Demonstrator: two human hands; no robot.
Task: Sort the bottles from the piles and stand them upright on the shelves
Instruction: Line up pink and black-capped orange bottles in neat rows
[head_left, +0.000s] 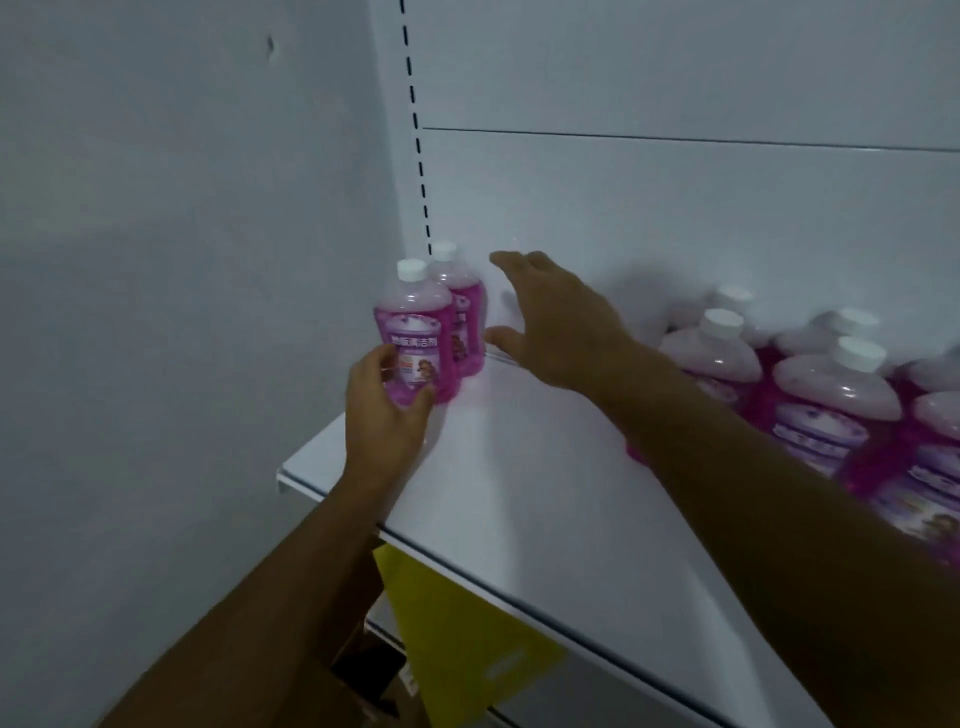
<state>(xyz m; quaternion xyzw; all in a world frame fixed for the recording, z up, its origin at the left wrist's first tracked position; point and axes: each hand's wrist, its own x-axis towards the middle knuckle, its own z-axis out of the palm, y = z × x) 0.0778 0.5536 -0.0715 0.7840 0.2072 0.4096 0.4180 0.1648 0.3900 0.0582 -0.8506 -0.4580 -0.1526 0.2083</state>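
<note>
While left hand (382, 410) fingers grip pink bottle (418, 338) on shelf (519, 467), right hand (550, 322) fingers spread wide

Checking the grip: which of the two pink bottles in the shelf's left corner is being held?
The front bottle, nearer the shelf edge: the left hand grips its base. The rear bottle stands untouched.

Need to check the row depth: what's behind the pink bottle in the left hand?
A second pink bottle stands upright right behind the front bottle held by the left hand, at the shelf's back corner. The front bottle covers its lower left side.
</note>
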